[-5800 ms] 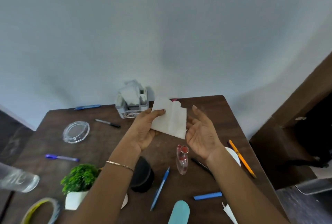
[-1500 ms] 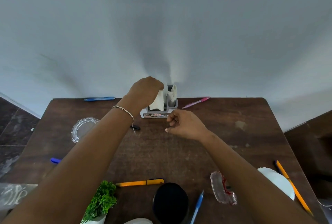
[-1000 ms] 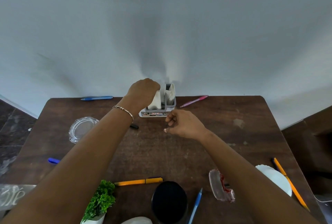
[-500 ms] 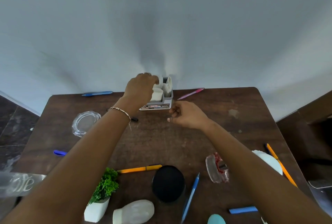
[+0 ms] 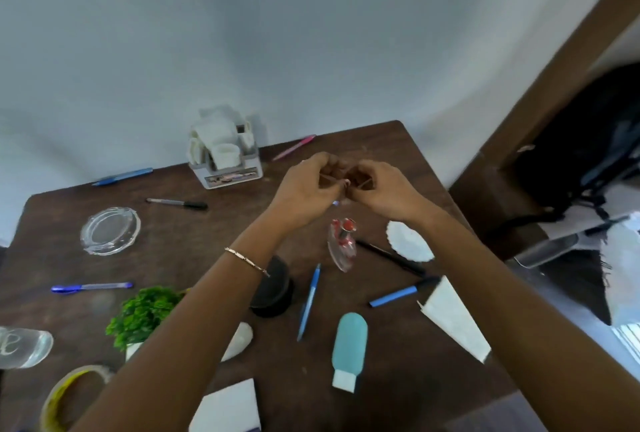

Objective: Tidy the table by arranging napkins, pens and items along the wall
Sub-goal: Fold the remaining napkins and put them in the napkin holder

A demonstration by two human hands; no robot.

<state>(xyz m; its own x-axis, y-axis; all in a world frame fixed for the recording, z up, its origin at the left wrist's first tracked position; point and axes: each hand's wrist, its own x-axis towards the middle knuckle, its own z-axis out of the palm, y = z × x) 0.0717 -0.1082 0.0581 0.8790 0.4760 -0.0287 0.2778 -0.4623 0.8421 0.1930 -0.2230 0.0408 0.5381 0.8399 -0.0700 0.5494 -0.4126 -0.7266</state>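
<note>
The grey napkin holder [image 5: 227, 173], stuffed with white napkins, stands by the wall. My left hand [image 5: 306, 185] and my right hand [image 5: 379, 191] hover together over the table's middle right, fingers curled and fingertips touching, with nothing visible in them. A pink pen [image 5: 294, 147] and a blue pen [image 5: 123, 176] lie along the wall. A folded napkin [image 5: 453, 322] lies near the right edge. A black marker [image 5: 176, 203], a purple pen [image 5: 91, 287], a blue pen [image 5: 309, 301], a black pen [image 5: 391, 256] and a blue marker [image 5: 401, 296] are scattered about.
Also on the brown table [image 5: 194, 258]: a glass ashtray [image 5: 110, 230], a small plant [image 5: 143, 314], a black round container [image 5: 272, 289], a perfume bottle [image 5: 343, 244], a white doily [image 5: 408, 241], a teal tube [image 5: 349, 345], a tape roll [image 5: 65, 397], a white pad [image 5: 228, 407].
My left hand has left the napkin holder and both hands have drawn back and met over the table. The view has swung right and down.
</note>
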